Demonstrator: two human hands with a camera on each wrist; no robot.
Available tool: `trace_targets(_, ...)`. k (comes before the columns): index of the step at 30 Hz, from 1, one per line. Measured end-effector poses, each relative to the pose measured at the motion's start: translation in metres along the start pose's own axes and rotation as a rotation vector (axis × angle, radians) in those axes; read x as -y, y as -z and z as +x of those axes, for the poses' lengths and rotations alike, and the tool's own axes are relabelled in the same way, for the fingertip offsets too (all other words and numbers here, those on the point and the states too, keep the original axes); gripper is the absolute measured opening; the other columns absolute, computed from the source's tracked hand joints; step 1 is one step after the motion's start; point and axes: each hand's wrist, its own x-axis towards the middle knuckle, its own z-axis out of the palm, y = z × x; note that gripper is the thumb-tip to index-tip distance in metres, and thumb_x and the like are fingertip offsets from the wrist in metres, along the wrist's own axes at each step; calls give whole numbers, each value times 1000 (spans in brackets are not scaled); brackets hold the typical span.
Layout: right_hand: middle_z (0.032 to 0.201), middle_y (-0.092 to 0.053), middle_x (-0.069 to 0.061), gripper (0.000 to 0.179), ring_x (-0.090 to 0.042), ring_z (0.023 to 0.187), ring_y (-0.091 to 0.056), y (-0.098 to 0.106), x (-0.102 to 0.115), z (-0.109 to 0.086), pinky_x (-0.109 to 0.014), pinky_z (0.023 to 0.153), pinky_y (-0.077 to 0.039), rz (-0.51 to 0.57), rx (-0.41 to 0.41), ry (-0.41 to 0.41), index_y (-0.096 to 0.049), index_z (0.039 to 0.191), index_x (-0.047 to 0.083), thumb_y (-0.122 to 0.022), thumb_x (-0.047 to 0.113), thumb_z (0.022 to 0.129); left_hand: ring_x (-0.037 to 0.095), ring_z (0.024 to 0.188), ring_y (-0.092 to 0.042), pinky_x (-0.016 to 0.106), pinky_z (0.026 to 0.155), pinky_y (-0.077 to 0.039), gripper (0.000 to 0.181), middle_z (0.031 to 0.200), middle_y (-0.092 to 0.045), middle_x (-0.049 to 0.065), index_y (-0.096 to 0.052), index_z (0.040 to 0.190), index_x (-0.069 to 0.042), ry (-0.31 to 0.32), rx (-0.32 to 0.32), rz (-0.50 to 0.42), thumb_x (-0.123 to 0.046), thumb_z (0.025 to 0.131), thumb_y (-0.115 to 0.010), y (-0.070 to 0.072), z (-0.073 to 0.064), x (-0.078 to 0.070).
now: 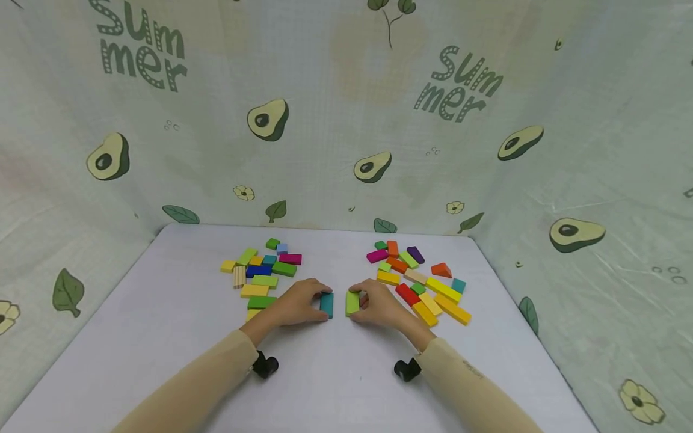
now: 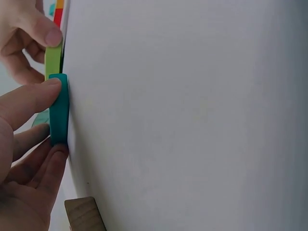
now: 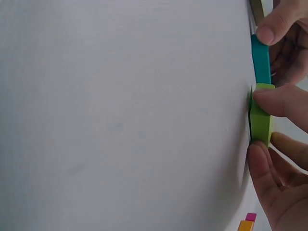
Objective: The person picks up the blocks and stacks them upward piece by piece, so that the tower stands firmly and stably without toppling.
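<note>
Near the middle of the white table, my left hand point(image 1: 299, 302) pinches a teal block point(image 1: 326, 305) between thumb and fingers. Opposite it, my right hand point(image 1: 381, 304) grips a lime green block point(image 1: 352, 304) the same way. A narrow strip of table separates the two blocks in the head view. In the left wrist view the teal block point(image 2: 59, 109) stands close to the surface, with the thumb at one end and fingertips at the other. The right wrist view shows the lime green block point(image 3: 261, 115) held by its ends.
Left of my left hand lies a loose group of coloured blocks, among them a dark blue block point(image 1: 258, 271) and a magenta block point(image 1: 290, 259). Another scattered group lies beyond and right of my right hand, with a red block point(image 1: 407, 294). A printed cloth point(image 1: 319, 198) hangs behind the table.
</note>
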Motion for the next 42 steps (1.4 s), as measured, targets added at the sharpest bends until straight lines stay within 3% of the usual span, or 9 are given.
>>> trace_targets(23, 111, -65, -2, 56, -14, 92, -63, -8, 2, 9, -22, 83, -58, 106, 11, 7, -68, 138, 10, -90, 18, 88, 24, 126, -60, 47, 113, -51, 59, 138, -66, 8, -65, 143, -10, 57, -10, -12, -27, 92, -86, -5, 4, -8)
trace_targets(42, 110, -66, -5, 59, -15, 90, -62, -15, 13, 12, -24, 82, -59, 107, 1, 1, -65, 140, 4, -90, 15, 88, 22, 117, -60, 46, 109, -54, 60, 128, -66, 5, -68, 139, -16, 63, -40, 77, -39, 88, -88, -7, 7, -9)
